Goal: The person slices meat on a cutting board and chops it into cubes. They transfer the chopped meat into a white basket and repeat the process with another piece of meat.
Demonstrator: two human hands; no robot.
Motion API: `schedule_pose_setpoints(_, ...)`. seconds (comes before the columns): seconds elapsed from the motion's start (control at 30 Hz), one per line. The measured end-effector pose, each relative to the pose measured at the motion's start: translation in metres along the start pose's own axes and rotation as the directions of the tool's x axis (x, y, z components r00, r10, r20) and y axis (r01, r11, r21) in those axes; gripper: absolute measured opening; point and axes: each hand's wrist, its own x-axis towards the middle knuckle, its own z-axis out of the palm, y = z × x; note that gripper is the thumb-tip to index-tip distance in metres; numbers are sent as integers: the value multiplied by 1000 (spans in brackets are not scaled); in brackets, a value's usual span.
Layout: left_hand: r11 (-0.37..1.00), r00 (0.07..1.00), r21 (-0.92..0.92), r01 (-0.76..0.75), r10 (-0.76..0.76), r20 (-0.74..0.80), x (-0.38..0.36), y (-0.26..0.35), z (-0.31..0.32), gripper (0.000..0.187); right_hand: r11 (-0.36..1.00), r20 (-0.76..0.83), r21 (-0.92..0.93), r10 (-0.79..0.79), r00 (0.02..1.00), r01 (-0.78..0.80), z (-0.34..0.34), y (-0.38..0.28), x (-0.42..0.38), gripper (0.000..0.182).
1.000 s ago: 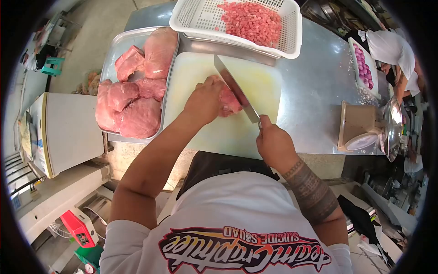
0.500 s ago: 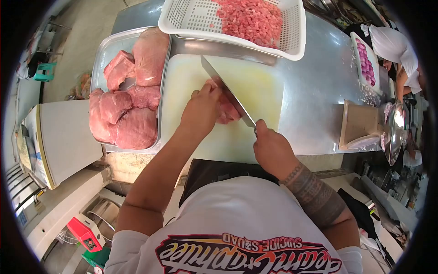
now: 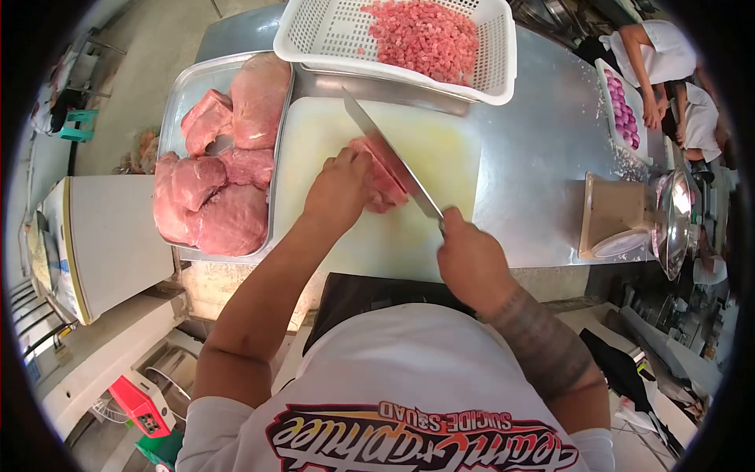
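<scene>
The left hand (image 3: 340, 189), fingers curled over the meat (image 3: 384, 193), likely steadies it; the right hand (image 3: 476, 261) clenches its fingers round the knife (image 3: 392, 158), blade toward eleven o'clock.

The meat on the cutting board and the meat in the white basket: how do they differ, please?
The board meat is chunky; the basket meat is in small bits. The left hand holds the board meat, with the knife at its edge; no hand touches the basket meat, which lies loosely piled. Both look raw and pinkish red.
</scene>
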Motion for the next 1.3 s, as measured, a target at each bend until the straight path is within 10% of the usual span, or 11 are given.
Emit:
schedule_pose_setpoints(0.2, 1000, 1000, -14, 10, -10, 5, 1, 0, -1, 69, 998, 206, 12, 58, 977, -62, -19, -2, -28, 21)
schedule_pose_setpoints(0.7, 996, 990, -55, -69, 61, -129, -7, -10, 10, 68, 997, -71, 18, -79, 994, 81, 27, -10, 45, 17)
schedule_pose_setpoints(0.9, 998, 997, -43, -42, 39, -69, -5, -9, 7, 69, 998, 210, 4, 54, 976, -56, -25, -14, -28, 21)
schedule_pose_setpoints(1.3, 992, 985, -81, -97, 84, -152, -13, -19, 17, 64, 994, -44, -48, -97, 994, 95, 60, -10, 70, 34)
